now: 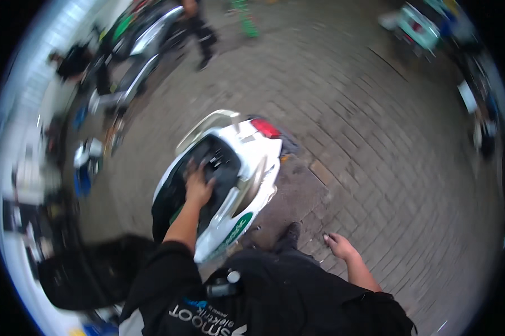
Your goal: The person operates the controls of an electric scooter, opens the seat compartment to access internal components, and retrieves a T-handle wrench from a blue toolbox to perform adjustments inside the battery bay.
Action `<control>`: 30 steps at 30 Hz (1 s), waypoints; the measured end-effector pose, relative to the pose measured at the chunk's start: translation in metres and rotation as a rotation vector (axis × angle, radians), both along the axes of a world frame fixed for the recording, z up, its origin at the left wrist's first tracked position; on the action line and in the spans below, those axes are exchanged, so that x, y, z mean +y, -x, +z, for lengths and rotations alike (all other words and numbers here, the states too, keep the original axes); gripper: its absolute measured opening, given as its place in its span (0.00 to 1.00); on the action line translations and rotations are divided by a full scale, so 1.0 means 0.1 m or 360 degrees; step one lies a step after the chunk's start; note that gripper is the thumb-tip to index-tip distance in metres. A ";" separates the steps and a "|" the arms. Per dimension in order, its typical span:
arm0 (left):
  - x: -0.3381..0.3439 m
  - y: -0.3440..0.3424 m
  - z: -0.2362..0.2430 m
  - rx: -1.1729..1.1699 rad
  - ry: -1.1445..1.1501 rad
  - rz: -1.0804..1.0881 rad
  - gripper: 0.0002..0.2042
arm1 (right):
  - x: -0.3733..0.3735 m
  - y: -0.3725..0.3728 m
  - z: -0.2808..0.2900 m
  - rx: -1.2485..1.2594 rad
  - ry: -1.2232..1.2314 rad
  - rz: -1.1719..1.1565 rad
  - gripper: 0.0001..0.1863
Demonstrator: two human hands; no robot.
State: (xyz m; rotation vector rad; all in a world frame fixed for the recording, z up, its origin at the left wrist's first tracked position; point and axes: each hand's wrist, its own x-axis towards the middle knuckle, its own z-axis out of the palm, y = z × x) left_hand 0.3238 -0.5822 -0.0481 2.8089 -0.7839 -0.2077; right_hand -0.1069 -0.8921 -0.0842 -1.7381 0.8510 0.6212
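Note:
A white motor scooter [213, 238] stands in front of me, a little left, with its red tail light [265, 128] pointing away and a pale grab rail [216, 116] around its rear. Its dark under-seat compartment lies uncovered, and a black seat [95, 271] appears tipped up beside my left arm. Over that compartment my left hand [198, 187] reaches with its fingers spread; motion blur hides whether it touches anything inside. My right hand [340, 246] hangs low beside my leg, thumb and fingers pressed together around a small dark thing too tiny to name.
Grey paving bricks [387, 185] cover the floor. Several blurred motorcycles or parts [135, 73] stand at the far left near two people. A blue and white object [87, 159] sits at the left. Far right, a mint-green scooter [419, 28] is parked. My shoe [293, 229] is beside the white scooter.

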 end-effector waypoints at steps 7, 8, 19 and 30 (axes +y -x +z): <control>0.08 0.08 -0.14 0.0016 0.0026 0.0069 0.44 | 0.49 -2.28 0.90 -0.0967 -0.0230 0.0663 0.18; 0.07 0.08 -0.12 0.0084 0.0080 0.0065 0.43 | 0.62 -2.57 0.98 -0.0991 -0.0262 0.0759 0.18; 0.27 -0.03 -0.10 0.0415 0.0977 0.0019 0.44 | 1.60 -4.23 0.23 -0.1020 0.0053 0.0713 0.23; 0.27 0.56 0.02 0.0339 0.1541 0.0873 0.31 | 1.79 -4.80 0.71 -0.0596 -0.0278 0.2053 0.19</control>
